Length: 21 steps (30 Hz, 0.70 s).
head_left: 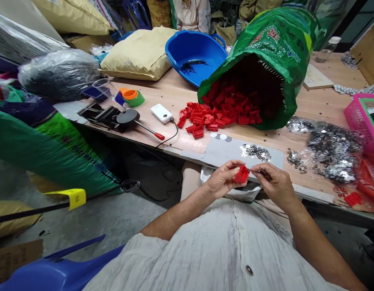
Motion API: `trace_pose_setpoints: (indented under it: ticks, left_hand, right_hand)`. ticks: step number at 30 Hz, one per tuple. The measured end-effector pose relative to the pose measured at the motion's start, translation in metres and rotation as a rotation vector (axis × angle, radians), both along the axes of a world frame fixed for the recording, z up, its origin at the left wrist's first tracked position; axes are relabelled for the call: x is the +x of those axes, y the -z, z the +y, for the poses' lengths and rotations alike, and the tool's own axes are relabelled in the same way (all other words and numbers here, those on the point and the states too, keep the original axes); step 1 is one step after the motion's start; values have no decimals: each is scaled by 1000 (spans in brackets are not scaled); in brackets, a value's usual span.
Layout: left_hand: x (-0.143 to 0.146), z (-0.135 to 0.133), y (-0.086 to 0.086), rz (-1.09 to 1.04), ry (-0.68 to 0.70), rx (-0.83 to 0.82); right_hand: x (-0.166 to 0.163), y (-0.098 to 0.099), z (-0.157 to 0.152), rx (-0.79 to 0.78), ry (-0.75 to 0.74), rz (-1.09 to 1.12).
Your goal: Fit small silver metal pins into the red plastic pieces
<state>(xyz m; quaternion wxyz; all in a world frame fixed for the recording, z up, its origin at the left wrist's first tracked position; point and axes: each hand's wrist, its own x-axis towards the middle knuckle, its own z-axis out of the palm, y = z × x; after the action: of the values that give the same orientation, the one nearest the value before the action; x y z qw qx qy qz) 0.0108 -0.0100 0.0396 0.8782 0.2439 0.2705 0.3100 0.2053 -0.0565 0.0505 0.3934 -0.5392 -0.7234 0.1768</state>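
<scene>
My left hand is closed round a small red plastic part, box-shaped with an open side, held just above the table's front edge. Close to its right side, the fingertips of my right hand are pinched together. A tiny thing seems to be between them, too small to name. Beyond the hands, thin shiny metal pieces lie on a grey sheet. More red plastic parts spill onto the table from the mouth of a green sack lying on its side.
Left on the table are a lever tool and a white power bank with a cable. Behind stand a blue basin and a tan sack. Bagged metal pieces and a pink basket are right. Another person is across.
</scene>
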Motion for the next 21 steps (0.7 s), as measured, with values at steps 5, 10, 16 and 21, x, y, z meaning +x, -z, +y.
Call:
trace_pose_setpoints:
  ticks: [5, 10, 16, 21]
  left_hand:
    - [2, -1, -5, 26, -5, 11]
    - [3, -1, -4, 36, 4, 1]
    - [3, -1, 0, 33, 3, -14]
    - [3, -2, 2, 30, -2, -35]
  right_hand:
    - [0, -2, 1, 76, -68, -56]
    - [-3, -5, 3, 97, -88, -75]
    - [-4, -4, 3, 83, -89, -70]
    - [-4, -2, 5, 91, -105, -70]
